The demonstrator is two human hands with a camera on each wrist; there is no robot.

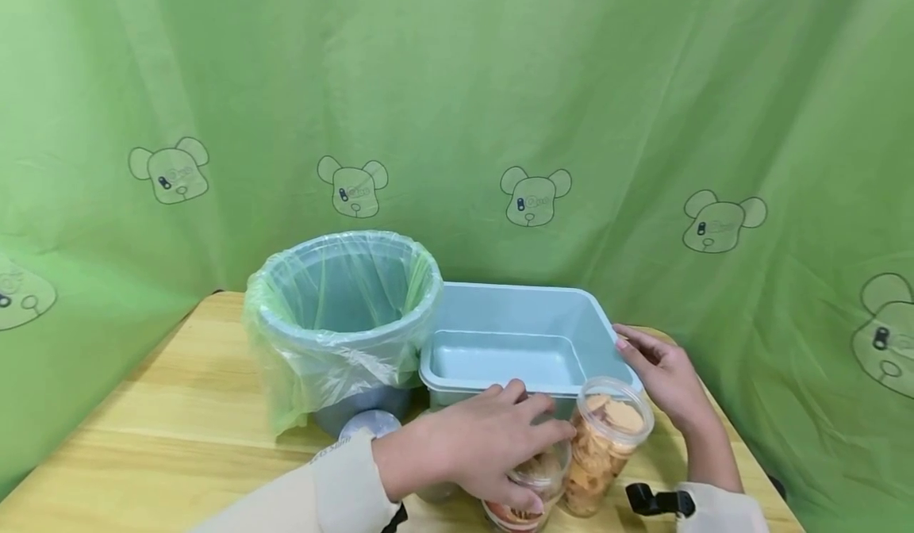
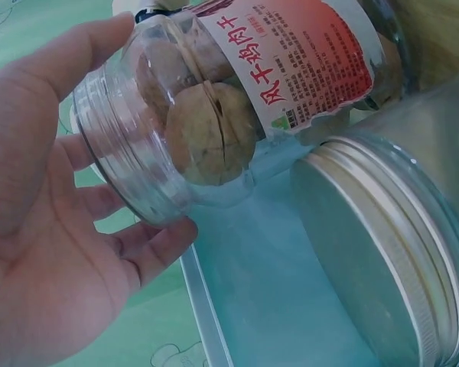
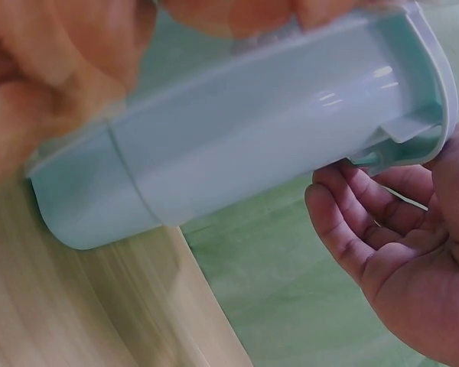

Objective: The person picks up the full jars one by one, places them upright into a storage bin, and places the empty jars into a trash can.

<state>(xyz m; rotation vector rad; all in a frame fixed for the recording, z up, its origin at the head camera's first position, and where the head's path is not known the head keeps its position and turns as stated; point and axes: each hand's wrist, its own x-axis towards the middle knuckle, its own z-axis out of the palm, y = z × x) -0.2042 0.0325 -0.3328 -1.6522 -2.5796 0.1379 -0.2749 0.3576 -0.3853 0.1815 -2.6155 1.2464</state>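
Observation:
My left hand (image 1: 485,442) grips a clear jar (image 2: 222,115) around its threaded neck, thumb on one side and fingers on the other. Round brown nuts with cracked shells, apparently walnuts, lie inside, and a red-and-white label wraps its body. Close to its right leans a clear jar of orange-brown crisp pieces (image 1: 596,462). My right hand (image 1: 664,374) holds the right rim of the light blue plastic basin (image 1: 514,289), thumb over the edge and fingers outside. From the right wrist view, those fingers curl beneath the rim; the thumb is hidden there.
Left of the basin stands a bin (image 1: 343,335) lined with a thin green bag. A jar with a silver metal lid (image 2: 359,252) is near my left forearm, partly covered by it. Everything stands on a wooden table (image 1: 178,406) before a green curtain (image 1: 457,105).

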